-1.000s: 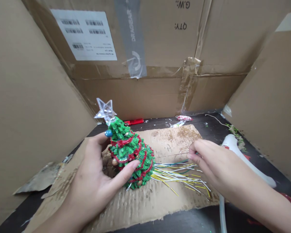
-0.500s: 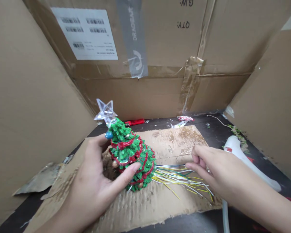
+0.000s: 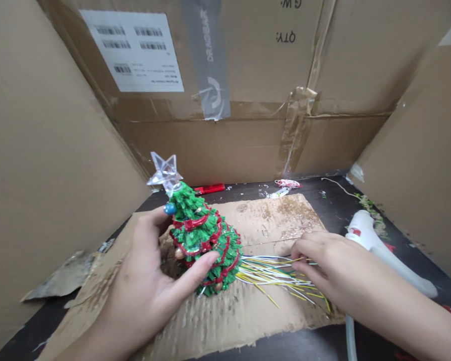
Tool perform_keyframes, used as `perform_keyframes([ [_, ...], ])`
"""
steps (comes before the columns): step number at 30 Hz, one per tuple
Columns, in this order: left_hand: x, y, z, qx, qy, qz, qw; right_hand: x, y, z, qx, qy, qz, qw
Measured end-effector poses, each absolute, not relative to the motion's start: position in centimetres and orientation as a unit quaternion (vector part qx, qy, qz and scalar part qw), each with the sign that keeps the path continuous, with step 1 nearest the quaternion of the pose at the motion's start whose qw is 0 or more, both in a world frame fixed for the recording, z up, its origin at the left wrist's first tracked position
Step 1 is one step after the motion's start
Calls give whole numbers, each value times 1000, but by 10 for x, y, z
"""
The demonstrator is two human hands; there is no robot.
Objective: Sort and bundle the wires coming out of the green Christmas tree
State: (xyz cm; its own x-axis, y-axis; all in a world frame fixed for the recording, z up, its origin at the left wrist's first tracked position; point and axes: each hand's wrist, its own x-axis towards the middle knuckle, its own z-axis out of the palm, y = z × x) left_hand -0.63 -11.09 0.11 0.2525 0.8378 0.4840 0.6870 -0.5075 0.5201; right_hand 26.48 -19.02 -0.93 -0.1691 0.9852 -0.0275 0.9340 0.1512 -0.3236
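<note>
Right hand (image 3: 325, 255) lowered to wires (image 3: 265, 273), grip unclear | left hand (image 3: 146, 265) clasping tree (image 3: 196, 234) | carton (image 3: 251, 150) behind

The Christmas tree (image 3: 205, 230) has green tiered branches, red garlands with bows, blue and gold-coloured baubles, and a clear five-pointed star (image 3: 165, 173) fitted at the tip. It is tilted, tip toward the upper left and base toward the lower right, over the cardboard sheet (image 3: 210, 323). Thin wires (image 3: 265, 271) in white, yellow, green and blue extend rightward from the base side in a loose fan. Their attachment at the base cannot be confirmed in this view.
</note>
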Motion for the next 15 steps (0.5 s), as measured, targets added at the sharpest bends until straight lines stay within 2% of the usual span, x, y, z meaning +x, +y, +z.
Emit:
perform_keyframes([
  [15,-8,-108,2,804,458,366,100,263,-189,-9,-640,-740,162,128],
])
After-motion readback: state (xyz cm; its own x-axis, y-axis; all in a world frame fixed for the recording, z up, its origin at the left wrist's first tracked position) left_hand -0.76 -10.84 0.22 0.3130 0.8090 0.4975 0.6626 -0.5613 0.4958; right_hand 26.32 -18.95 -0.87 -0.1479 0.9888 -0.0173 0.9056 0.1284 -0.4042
